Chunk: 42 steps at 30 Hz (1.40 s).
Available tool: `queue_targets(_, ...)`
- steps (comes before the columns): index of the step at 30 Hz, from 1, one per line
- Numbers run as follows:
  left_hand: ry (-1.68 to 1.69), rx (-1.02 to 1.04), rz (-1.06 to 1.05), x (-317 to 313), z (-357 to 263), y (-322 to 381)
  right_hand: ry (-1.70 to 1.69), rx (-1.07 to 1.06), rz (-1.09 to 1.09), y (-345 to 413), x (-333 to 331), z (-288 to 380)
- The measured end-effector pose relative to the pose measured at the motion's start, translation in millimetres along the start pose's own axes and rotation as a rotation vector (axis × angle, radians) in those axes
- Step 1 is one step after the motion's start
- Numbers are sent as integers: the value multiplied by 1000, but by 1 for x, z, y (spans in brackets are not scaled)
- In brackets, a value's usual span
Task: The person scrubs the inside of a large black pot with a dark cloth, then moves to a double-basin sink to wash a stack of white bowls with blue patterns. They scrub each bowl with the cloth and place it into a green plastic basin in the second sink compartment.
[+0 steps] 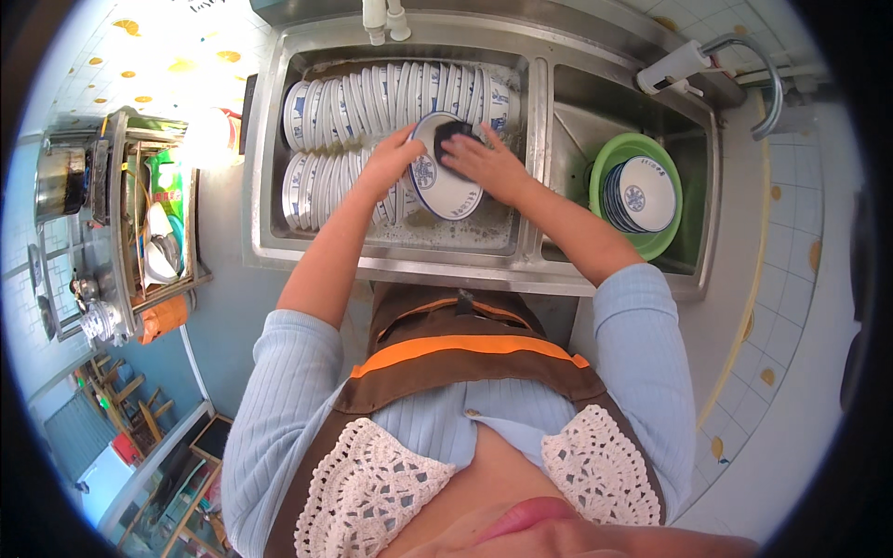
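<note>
My left hand grips the rim of a white bowl with blue print, tilted above the left basin of a stainless steel sink. Against the inside of that bowl, my right hand presses a black scrubbing pad, its fingers spread over it. Two rows of similar blue-and-white bowls stand on edge in the basin: a back row and a front row. The front row is partly covered by my left hand and the held bowl. Foamy water shows around them.
In the right basin, a green plastic tub holds a stack of bowls. A curved metal faucet rises at the right; white spouts hang over the back edge. A cluttered shelf stands at the left.
</note>
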<state>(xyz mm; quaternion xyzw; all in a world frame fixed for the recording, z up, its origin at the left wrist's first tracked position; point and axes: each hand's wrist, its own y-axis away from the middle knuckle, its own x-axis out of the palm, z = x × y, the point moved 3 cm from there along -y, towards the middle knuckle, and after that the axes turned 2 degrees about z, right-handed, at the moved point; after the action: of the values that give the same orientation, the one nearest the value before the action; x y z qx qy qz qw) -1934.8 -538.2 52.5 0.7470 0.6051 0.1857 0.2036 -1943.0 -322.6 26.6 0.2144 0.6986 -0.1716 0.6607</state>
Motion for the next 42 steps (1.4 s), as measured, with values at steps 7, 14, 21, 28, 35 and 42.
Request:
queue_targets(7,524,-197,-88,-4,-16,30,-538,681,-163,33,-20,-43)
queue_targets(14,698,126,282,94,-13,4,-1888,1044,-466,154,-41,-42)
queue_targets(21,-110,-30,-326,76,104,-3,-1495,1502,-703,330,-30,-119)
queue_targets(28,-387,-84,-244,63,154,-37,-1280,1782,-585,398,50,-165)
queue_targets(35,-597,12,-339,45,150,-40,-526,1897,-23,378,16,-185)
queue_targets(42,-215,56,-359,42,130,-27,-1327,618,-222,77,-5,-84)
